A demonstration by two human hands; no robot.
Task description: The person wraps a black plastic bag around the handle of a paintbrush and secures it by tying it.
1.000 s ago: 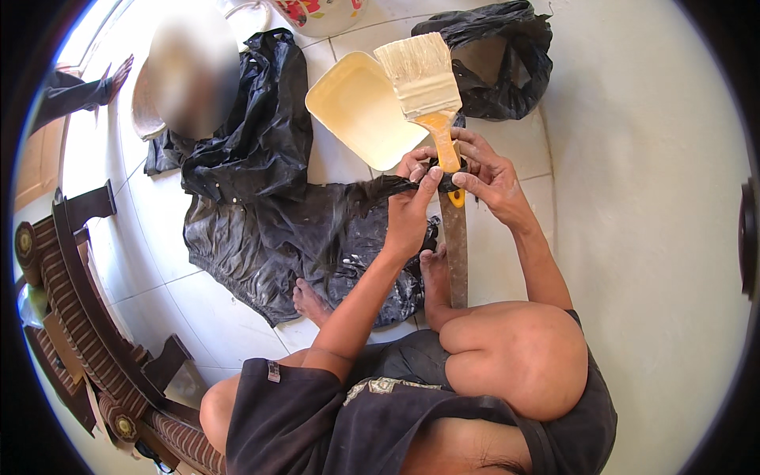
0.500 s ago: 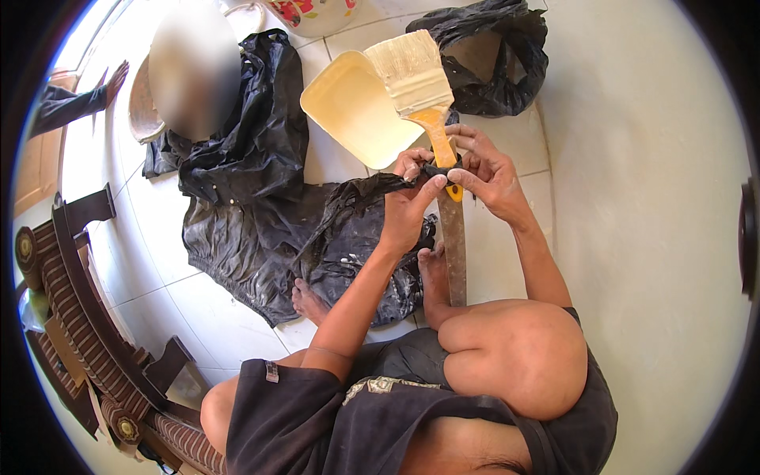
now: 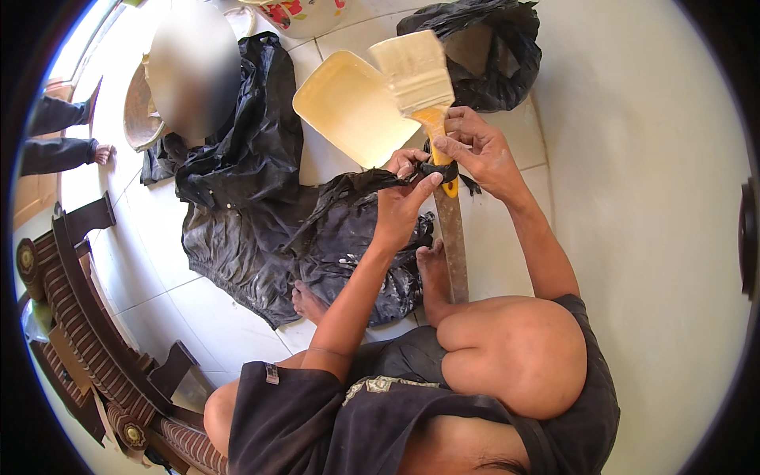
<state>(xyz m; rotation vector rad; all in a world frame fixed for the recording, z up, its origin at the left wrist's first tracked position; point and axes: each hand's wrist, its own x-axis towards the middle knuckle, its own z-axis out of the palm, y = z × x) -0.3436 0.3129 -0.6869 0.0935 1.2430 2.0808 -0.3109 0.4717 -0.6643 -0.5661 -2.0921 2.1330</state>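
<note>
A wide paintbrush [image 3: 413,79], its bristles coated in cream, has its yellow handle lying over the top end of a long, flat brownish stick [image 3: 453,253]. Black strip material [image 3: 352,190] passes around the handle and stick, and a frayed end hangs out on the right. My left hand [image 3: 405,194] is closed, pinching the strip against the handle. Higher up, my right hand [image 3: 484,158] closes its fingers on the handle near the brush head. The strip's other end runs left to crumpled, paint-specked black cloth [image 3: 253,245] with a gathered edge.
A cream square tub [image 3: 336,103] sits beyond my hands. Black plastic bags [image 3: 261,119] lie at far left and a black bag [image 3: 507,71] at far right. A striped wooden seat [image 3: 79,317] stands left, a pale wall [image 3: 641,237] right. Another person's legs [image 3: 63,150] show far left.
My right hand has moved up the handle from the wrapped part towards the brush head. A loose strip end now shows on the right. At far left, a second leg has come into view.
</note>
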